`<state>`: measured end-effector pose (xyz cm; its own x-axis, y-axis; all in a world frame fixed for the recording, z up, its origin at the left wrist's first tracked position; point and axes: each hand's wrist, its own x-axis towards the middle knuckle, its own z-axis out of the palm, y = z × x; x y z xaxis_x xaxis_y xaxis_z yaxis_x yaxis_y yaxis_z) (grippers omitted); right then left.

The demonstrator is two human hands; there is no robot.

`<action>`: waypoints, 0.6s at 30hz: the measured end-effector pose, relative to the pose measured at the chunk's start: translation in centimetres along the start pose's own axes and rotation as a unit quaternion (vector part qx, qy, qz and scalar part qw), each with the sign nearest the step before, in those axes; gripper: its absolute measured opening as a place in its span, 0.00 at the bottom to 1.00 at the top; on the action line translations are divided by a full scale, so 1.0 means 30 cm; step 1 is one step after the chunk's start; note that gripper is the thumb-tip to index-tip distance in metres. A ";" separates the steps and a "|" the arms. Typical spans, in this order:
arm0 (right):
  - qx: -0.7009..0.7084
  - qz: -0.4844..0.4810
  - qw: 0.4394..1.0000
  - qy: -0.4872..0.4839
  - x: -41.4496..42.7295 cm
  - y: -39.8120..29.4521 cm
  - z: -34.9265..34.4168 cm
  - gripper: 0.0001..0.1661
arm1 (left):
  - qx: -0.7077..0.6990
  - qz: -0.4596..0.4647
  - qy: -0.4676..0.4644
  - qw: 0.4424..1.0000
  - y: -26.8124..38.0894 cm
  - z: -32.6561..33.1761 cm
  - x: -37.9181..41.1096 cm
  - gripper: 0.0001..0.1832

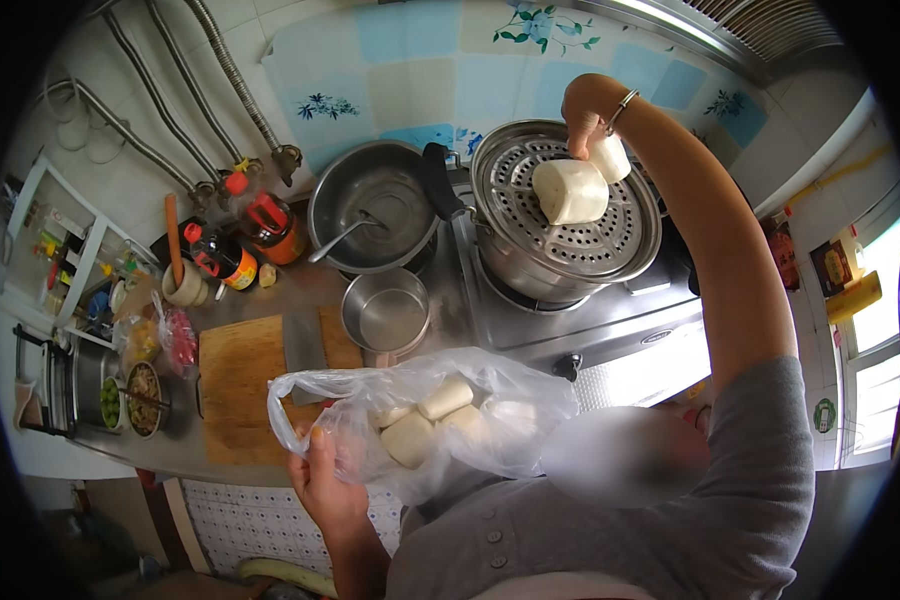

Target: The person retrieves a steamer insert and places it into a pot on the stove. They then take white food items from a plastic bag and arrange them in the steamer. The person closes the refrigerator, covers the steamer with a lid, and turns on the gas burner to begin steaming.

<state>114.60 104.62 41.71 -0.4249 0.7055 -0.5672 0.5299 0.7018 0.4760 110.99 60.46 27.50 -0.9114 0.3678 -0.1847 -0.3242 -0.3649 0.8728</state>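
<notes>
My left hand (pixel 322 469) grips the edge of a clear plastic bag (pixel 487 367). Several white steamed buns (pixel 409 439) show through its mouth and side. Over the stove, my right hand (pixel 592 112) reaches above a perforated steamer tray (pixel 506 202) set in a steel pot (pixel 525 259). Its thumb points down beside a bun (pixel 611 159), which it appears to hold; the other fingers are hidden behind it. A second bun (pixel 568 193) rests on the tray just in front, close to the thumb tip.
Left of the pot stand a steel wok (pixel 345 214) with a ladle and a small saucepan (pixel 384 307). A cleaver (pixel 302 341) lies on a wooden cutting board (pixel 240 375). Sauce bottles (pixel 266 221), a mortar (pixel 185 283) and a bowl of food (pixel 144 397) are further left.
</notes>
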 end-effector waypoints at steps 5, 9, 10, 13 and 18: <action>-0.036 -0.016 0.999 -0.003 0.068 -0.014 -0.013 0.30 | 0.004 0.018 0.046 0.999 -0.002 0.029 0.003 0.10; 0.016 -0.032 0.999 -0.021 0.088 0.008 -0.011 0.38 | 0.001 0.017 0.029 0.999 -0.016 0.013 0.011 0.09; 0.026 -0.025 0.999 -0.020 0.103 0.016 -0.005 0.40 | 0.000 0.015 0.024 1.000 -0.017 0.013 0.014 0.09; 0.062 -0.024 0.998 0.019 0.122 0.033 0.018 0.46 | -0.001 0.011 0.013 1.000 -0.017 0.012 0.017 0.08; 0.253 -0.195 0.926 0.200 -0.023 0.095 0.102 0.49 | 0.012 0.004 0.021 1.000 -0.005 0.030 0.021 0.07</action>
<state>118.64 105.82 41.40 -0.8405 0.4594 -0.2872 0.5123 0.8465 -0.1451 110.69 61.52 27.67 -0.9238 0.3288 -0.1960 -0.3111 -0.3467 0.8849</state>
